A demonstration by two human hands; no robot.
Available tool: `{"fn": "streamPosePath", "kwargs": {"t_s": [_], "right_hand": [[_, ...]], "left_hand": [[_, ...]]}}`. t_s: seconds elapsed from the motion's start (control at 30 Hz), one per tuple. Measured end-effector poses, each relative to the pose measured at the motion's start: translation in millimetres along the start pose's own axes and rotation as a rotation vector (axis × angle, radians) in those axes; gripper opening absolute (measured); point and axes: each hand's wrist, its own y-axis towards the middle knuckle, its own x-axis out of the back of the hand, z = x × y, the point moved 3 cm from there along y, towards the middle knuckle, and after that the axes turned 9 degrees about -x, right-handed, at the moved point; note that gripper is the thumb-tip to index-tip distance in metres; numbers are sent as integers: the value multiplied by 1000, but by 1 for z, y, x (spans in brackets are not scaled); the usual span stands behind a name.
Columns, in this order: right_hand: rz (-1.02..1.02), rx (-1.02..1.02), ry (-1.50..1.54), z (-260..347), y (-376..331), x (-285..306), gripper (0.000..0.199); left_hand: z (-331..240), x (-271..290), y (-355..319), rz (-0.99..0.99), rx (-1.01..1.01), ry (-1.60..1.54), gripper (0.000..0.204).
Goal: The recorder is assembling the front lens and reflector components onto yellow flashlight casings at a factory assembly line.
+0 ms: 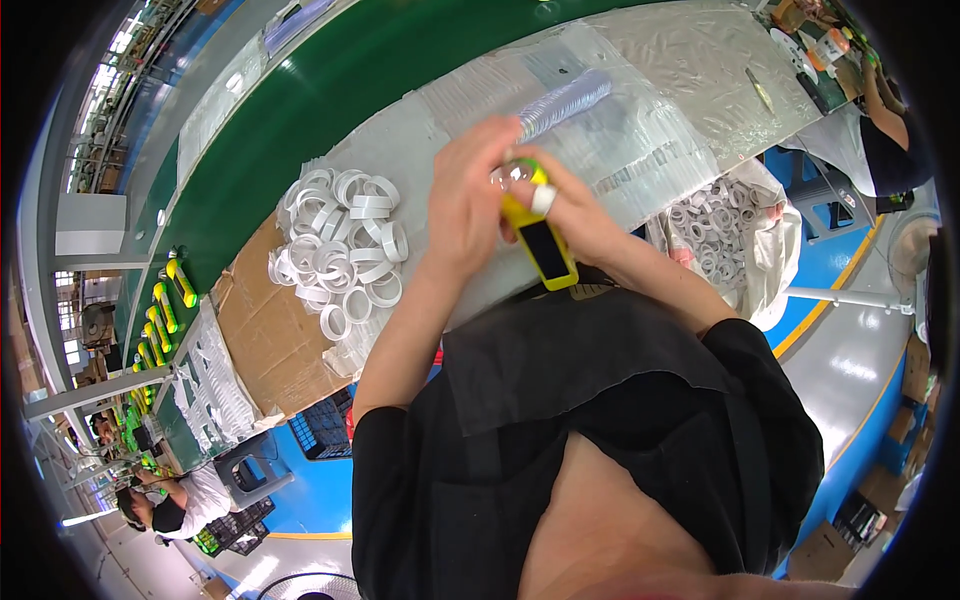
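Note:
Over the bench in front of me, both hands hold a yellow handheld device [541, 248] with a black panel and a clear rounded end; it looks like a work light. My left hand [462, 190] is closed about its upper end from the left. From the right, my right hand [582, 222] grips the body, and a white band [543, 199] shows at the thumb. Some fingers are hidden behind the device. Just beyond the hands lies a long row of thin clear plastic pieces [568, 104]. Left of my left forearm is a heap of white rings [340, 240].
A green conveyor belt [350, 75] curves past the bench, carrying several yellow devices [180, 282]. Brown cardboard [270, 320] lies under the rings. To the right hangs an open white sack [775, 255] of grey-white rings. Co-workers sit at far left [190, 505] and far right [850, 150].

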Motion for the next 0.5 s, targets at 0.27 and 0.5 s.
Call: {"fn": "streamPosePath", "kwargs": {"t_s": [0.27,0.5], "right_hand": [[-109,18,17,10,-14,30,39],[-124,-28,-19,13,-14,31,39]], "left_hand": [[96,-28,-28,240,196,573,52],[52,-10,-8,54,378,64,48]]}}
